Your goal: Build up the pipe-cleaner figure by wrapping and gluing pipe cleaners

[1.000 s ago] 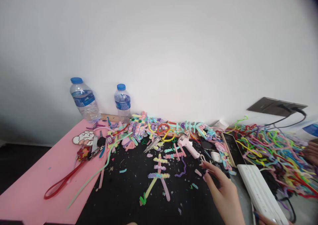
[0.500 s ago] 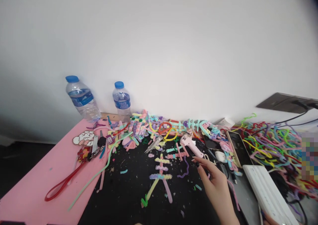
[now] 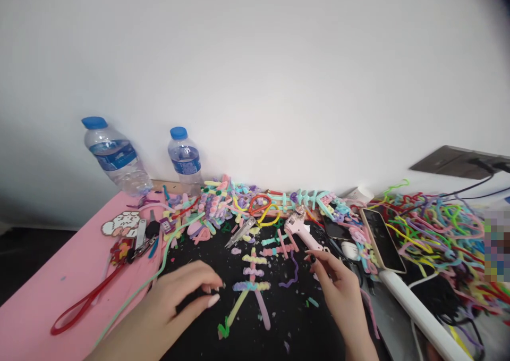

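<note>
A fishbone-like figure of twisted pastel pipe cleaners [image 3: 252, 272] lies on the black table [image 3: 191, 345], with two legs and a green piece at one leg's end. My left hand [image 3: 187, 292] hovers at its left, thumb and fingers apart, holding nothing visible. To the right, my right hand [image 3: 338, 284] is near the handle of a pink glue gun [image 3: 305, 234], its fingers bent and thumb close to them; I see nothing held. A purple wavy pipe cleaner [image 3: 294, 273] lies between that hand and the figure. Scissors [image 3: 240, 232] rest behind the figure.
Two water bottles [image 3: 185, 161] stand against the wall at left. A red strap [image 3: 85, 302] lies on the pink board [image 3: 43, 313]. At right are a phone [image 3: 383, 240], a long white object [image 3: 422, 318] by another person's blurred hand, and tangled pipe cleaners [image 3: 450, 228].
My left hand has come in from the bottom edge. My right hand's thumb and fingers have drawn closer together. The long white object at right has tilted onto its narrow side.
</note>
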Tool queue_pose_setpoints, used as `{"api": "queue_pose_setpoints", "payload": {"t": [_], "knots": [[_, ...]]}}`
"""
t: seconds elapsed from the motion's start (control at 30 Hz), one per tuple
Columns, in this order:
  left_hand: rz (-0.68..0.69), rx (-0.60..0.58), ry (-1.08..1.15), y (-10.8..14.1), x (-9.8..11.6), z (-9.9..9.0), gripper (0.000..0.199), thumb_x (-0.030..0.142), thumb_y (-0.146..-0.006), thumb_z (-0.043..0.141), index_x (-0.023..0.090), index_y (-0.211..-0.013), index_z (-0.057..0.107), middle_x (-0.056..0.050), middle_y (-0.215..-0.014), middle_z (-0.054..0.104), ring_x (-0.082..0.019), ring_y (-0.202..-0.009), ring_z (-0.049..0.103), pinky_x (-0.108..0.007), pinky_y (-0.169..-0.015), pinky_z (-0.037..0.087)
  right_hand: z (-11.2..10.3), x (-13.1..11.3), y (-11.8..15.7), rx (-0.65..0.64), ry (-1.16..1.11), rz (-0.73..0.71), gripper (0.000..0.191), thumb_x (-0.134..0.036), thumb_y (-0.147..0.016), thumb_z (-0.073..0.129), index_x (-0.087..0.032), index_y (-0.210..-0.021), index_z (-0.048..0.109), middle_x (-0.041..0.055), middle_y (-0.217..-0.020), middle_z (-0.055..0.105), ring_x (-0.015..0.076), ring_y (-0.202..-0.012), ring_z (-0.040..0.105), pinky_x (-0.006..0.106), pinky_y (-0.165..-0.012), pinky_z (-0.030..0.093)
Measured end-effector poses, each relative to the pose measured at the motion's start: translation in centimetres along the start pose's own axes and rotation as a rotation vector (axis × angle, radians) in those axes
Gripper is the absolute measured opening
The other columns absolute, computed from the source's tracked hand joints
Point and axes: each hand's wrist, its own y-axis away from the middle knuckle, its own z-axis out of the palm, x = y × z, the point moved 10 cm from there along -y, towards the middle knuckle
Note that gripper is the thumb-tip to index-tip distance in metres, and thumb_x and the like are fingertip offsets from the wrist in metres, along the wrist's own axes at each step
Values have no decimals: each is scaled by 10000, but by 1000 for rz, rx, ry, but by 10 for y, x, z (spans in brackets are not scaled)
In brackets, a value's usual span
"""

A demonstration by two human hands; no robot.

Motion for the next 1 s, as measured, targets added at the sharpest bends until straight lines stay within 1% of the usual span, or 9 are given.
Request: {"api": "queue_pose_setpoints", "payload": {"t": [0.03,0.07,0.13,0.27,0.4,0.53,0.7,0.83,1.0], "knots": [[-11,-111,-1,-4,1,16,139,270,-860,503,242,-912,629,8,-970,636,-171,-915,577,-238,-821,439,1,-1,0,-6,-4,-4,270,-374,-835,539,-168,-919,692,62,-730,685,199,-643,638,258,-589,504],[-22,-181,-7,-6,0,30,129,220,-844,498,228,-888,619,10,-939,628,-161,-890,577,-232,-808,433,2,-2,0,-10,-7,-5,270,-373,-837,536,-167,-914,692,61,-726,683,197,-641,635,257,-587,502],[-17,-268,-24,-6,-7,54,116,146,-788,510,203,-833,600,11,-899,606,-147,-838,568,-220,-770,422,4,-2,0,-18,-17,-3,269,-371,-837,533,-166,-908,691,63,-724,681,197,-640,632,257,-585,499],[-15,-282,-82,-3,-30,80,172,68,-728,535,203,-823,584,18,-934,591,-142,-877,552,-215,-777,398,6,-3,1,-24,-40,7,273,-367,-833,534,-158,-911,691,66,-697,671,204,-638,627,252,-544,488],[39,-284,-131,-4,-35,85,100,117,-783,557,205,-776,605,12,-883,609,-150,-857,548,-218,-765,396,6,-7,2,-22,-50,-5,258,-350,-844,529,-157,-904,688,68,-715,676,197,-633,620,256,-564,489],[74,-300,-103,-3,-34,85,108,164,-819,548,211,-754,621,16,-855,614,-140,-825,556,-209,-768,407,7,-12,3,-19,-55,-17,237,-333,-851,526,-159,-886,684,62,-717,680,195,-631,615,261,-579,479],[97,-288,-65,-2,-37,84,86,226,-817,571,255,-841,648,13,-936,632,-156,-878,569,-212,-816,426,17,-20,4,-46,-83,-37,213,-286,-856,512,-156,-876,680,57,-719,683,187,-632,611,256,-578,472],[177,-307,-69,-4,-32,86,150,276,-865,541,268,-812,681,6,-883,653,-153,-834,593,-197,-786,436,26,-24,4,-52,-98,-66,192,-230,-850,505,-160,-882,681,43,-724,680,170,-629,599,248,-589,470],[135,-310,-31,-4,-32,80,200,293,-881,514,300,-812,701,16,-879,662,-153,-835,614,-184,-772,458,37,-27,5,-90,-124,-70,215,-193,-849,478,-180,-913,682,21,-735,666,152,-629,583,238,-588,464]]}}
